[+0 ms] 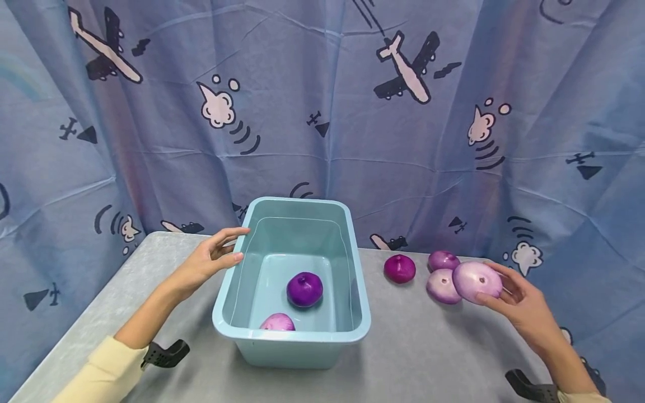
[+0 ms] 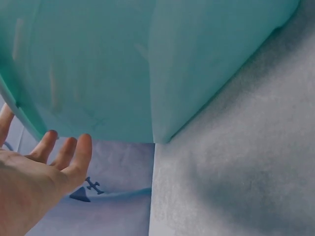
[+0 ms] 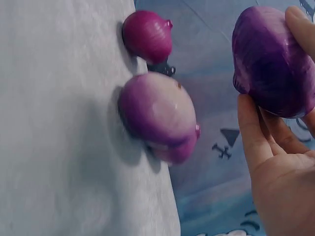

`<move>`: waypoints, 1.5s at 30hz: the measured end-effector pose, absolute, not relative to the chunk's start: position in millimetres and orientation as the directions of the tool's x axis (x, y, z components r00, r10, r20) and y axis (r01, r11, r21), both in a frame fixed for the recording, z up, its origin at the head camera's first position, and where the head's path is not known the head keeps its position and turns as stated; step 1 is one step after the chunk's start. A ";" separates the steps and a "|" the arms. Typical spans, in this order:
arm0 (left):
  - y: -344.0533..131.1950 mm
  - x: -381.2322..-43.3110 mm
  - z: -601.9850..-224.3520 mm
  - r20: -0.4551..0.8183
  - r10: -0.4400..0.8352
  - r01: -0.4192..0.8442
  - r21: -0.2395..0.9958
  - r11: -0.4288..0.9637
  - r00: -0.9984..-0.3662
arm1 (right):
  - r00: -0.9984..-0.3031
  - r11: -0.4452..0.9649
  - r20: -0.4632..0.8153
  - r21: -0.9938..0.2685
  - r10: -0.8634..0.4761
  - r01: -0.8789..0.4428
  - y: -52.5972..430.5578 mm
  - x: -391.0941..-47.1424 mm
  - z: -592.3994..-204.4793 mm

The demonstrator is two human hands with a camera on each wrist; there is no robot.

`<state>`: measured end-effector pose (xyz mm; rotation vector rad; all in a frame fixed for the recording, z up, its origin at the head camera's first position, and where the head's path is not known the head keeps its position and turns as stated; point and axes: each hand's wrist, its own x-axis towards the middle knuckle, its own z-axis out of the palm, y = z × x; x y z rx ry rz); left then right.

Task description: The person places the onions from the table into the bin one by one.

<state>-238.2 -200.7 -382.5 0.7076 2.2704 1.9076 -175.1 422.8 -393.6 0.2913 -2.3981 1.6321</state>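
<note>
My right hand (image 1: 526,308) grips a pale purple onion (image 1: 477,281) between thumb and fingers, raised above the table at the right. The right wrist view shows the darker side of this held onion (image 3: 273,61). Just left of it on the table lie a pale onion (image 1: 442,286), a purple onion (image 1: 442,260) behind that, and a magenta onion (image 1: 400,269) a little apart. With loosely spread fingers, my left hand (image 1: 214,254) touches the left rim of a light teal plastic bin (image 1: 292,336). Inside are a dark purple onion (image 1: 304,289) and a pinkish onion (image 1: 279,322), the latter partly hidden by the front rim.
A grey table (image 1: 408,347) carries the bin near its middle and the loose onions toward its back right. Directly behind the table's far edge hangs a blue curtain (image 1: 282,112) printed with aeroplanes.
</note>
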 end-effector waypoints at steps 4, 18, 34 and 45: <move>-200.4 -237.5 -385.1 0.229 0.402 0.296 0.948 0.113 -0.887 | -0.946 0.373 0.317 -0.872 -0.060 -0.316 408.8 -183.0 -390.0; -197.9 -240.4 -387.8 0.240 0.380 0.309 0.942 0.131 -0.893 | -0.909 0.304 0.365 -0.859 -0.202 -0.412 350.8 -218.5 -367.9; -200.2 -237.2 -386.3 0.234 0.371 0.307 0.940 0.151 -0.899 | -0.856 0.141 0.409 -0.872 -0.316 -0.468 279.7 -244.1 -341.9; -200.2 -236.3 -386.2 0.232 0.369 0.305 0.940 0.154 -0.900 | -0.822 0.111 0.422 -0.862 -0.382 -0.494 240.4 -252.1 -331.4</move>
